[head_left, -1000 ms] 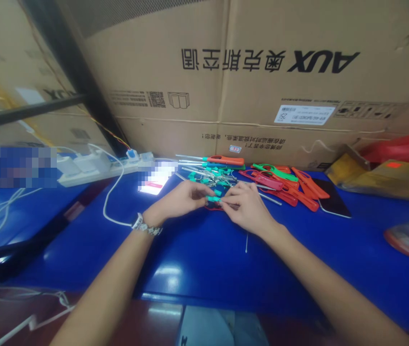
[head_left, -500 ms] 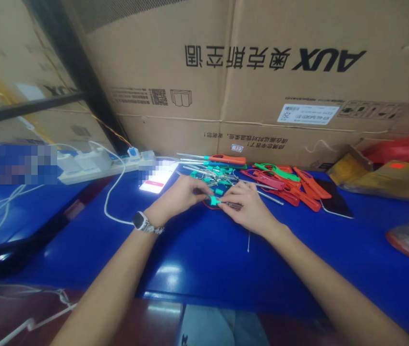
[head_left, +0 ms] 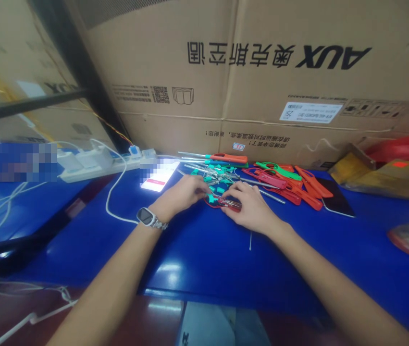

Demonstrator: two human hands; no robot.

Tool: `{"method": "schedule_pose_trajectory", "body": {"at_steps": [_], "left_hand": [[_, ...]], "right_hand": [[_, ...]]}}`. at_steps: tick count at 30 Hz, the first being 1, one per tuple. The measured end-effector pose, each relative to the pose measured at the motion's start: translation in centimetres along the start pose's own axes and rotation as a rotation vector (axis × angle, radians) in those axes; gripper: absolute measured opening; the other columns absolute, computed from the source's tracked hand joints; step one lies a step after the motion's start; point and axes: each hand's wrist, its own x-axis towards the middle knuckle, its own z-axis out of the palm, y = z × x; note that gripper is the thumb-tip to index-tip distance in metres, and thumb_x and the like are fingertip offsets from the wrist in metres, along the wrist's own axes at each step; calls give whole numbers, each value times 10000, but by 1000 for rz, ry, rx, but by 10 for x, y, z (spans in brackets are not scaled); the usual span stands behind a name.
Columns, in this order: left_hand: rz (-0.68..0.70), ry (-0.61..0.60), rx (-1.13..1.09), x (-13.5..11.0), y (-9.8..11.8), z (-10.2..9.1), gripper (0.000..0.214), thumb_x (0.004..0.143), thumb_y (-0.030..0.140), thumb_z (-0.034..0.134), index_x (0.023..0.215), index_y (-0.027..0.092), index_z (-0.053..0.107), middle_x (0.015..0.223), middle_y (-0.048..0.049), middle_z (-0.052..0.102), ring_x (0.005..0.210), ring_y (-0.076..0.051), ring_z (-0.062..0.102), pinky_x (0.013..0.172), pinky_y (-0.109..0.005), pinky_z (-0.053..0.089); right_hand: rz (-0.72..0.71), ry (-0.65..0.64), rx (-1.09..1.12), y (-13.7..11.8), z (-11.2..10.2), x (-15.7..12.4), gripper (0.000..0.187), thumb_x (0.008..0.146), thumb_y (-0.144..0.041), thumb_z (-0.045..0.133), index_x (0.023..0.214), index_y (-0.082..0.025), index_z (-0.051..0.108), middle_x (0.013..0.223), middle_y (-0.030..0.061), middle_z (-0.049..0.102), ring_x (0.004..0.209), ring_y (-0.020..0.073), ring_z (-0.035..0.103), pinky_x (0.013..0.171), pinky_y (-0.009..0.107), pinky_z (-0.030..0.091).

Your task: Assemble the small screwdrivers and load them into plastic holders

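In the middle of the table, an open red lighter casing (head_left: pixel 214 203) with metal inner parts lies between my hands. My left hand (head_left: pixel 190 191) is closed, its thumb and fingertips pinching at the green piece (head_left: pixel 211 197) at the casing's left end. My right hand (head_left: pixel 250 205) curls round the casing's right part, fingers on its far side and thumb on the near side. Right behind my hands is a pile of metal lighter tubes with green pieces (head_left: pixel 209 174) and thin wires. Several red and orange lighter casings (head_left: pixel 300 198) and a green casing (head_left: pixel 278 170) lie to the right.
A lit phone (head_left: pixel 159 177) lies left of the pile, and a white power strip (head_left: pixel 117 166) with plugs stands further left. A dark tablet-like slab (head_left: pixel 337 199) is at the right. Behind the table stands a large cardboard box (head_left: pixel 161 62). A thin rod (head_left: pixel 250 241) sticks out below my right hand.
The fingers of my right hand have moved from the green piece back along the casing, so more of the red casing shows. My left hand stays at the green end.
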Motion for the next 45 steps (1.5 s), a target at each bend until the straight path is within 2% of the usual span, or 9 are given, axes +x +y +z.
{"method": "schedule_pose_trajectory", "body": {"at_steps": [3,6,13,19,27,35,41,45], "left_hand": [[34,-17,-1,2,-1,4,181,834,55,651,893,175,773,830,-38,707,739,-146,612,702,-263,456],[59,-35,-4,4,-1,6,182,834,65,648,893,181,775,814,-34,702,733,-148,603,710,-269,452],[50,-77,-34,5,-3,4,197,846,80,617,897,181,777,830,-49,703,754,-156,614,748,-287,468],[12,-68,-54,6,-5,-1,208,812,55,642,883,189,784,827,-40,705,754,-153,619,762,-281,466],[42,-115,24,7,6,3,211,845,59,607,879,175,779,832,-53,704,772,-163,623,743,-273,458],[53,-56,-6,5,6,10,196,855,57,608,888,176,760,858,-54,697,806,-170,625,751,-275,464],[26,-58,-27,5,5,9,208,840,57,617,883,188,773,824,-42,682,745,-149,614,704,-260,470],[-48,-61,-73,3,5,9,215,827,47,621,933,166,765,868,-55,734,773,-157,650,739,-272,499]], "right_hand": [[3,-75,67,4,2,0,212,864,-310,688,1062,-245,650,1072,47,644,987,232,598,871,393,375],[-8,-97,118,6,5,1,183,877,-293,687,1040,-236,625,1052,32,660,954,207,608,864,374,364],[-23,-90,132,7,5,0,164,890,-278,675,1037,-239,612,1045,30,660,953,206,607,861,367,343],[-19,-105,114,6,4,0,172,897,-279,667,1054,-241,610,1043,31,650,956,208,599,870,374,334],[-41,-103,141,5,3,1,160,900,-254,666,1048,-242,607,1072,31,656,1011,215,594,883,377,332],[-50,-86,163,6,6,2,163,877,-230,691,1014,-237,604,1028,20,675,1007,218,602,882,375,338],[-58,-79,179,5,6,2,145,876,-233,688,996,-233,607,1029,26,688,986,217,613,886,379,339],[-50,-87,167,3,5,2,143,875,-233,691,995,-234,613,1017,22,687,991,219,612,877,377,338]]}}
